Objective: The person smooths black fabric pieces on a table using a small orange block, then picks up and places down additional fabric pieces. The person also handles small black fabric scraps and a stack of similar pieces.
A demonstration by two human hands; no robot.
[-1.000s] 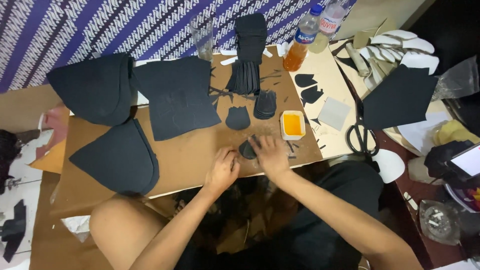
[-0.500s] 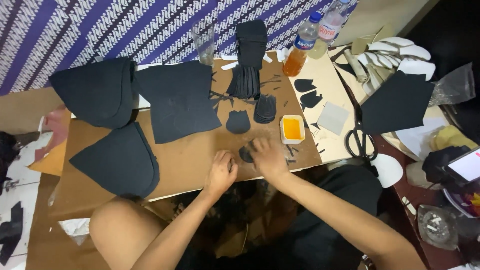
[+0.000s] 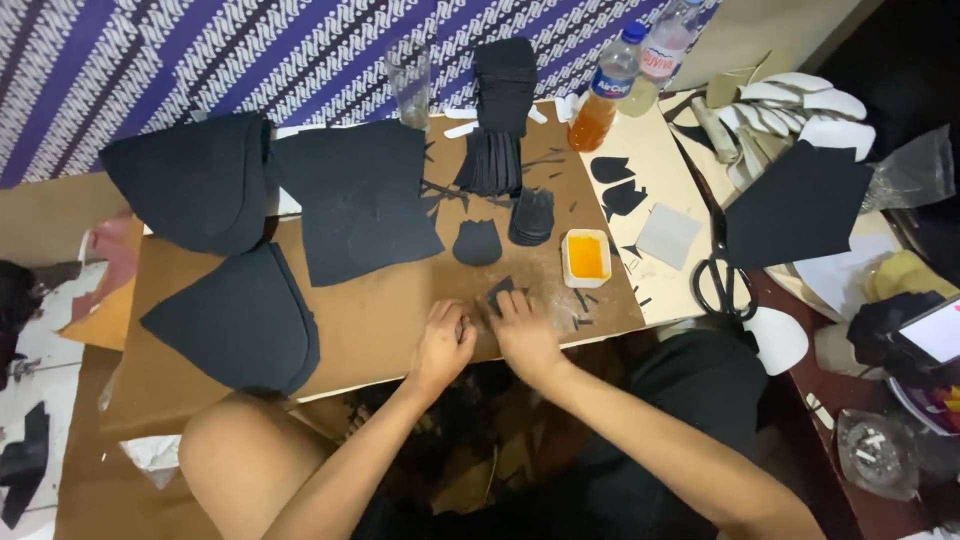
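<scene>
Both hands rest near the front edge of a brown cardboard work board (image 3: 380,320). My right hand (image 3: 522,333) pinches a small black cut piece (image 3: 499,293) against the board. My left hand (image 3: 441,342) lies just left of it, fingers curled by the same piece. Beyond them sit a single black shaped piece (image 3: 477,243), a small stack of such pieces (image 3: 531,215) and a little white tub of orange glue (image 3: 586,257).
Large black cut sheets (image 3: 360,200) and curved pieces (image 3: 235,320) cover the board's left. A tall black stack (image 3: 503,85), a glass (image 3: 409,80) and two bottles (image 3: 606,85) stand at the back. Scissors (image 3: 722,270) and a black sheet (image 3: 800,205) lie right.
Both hands have stayed at the small black piece, shifting only slightly; my right hand's fingers now press on it. The view has drifted a little.
</scene>
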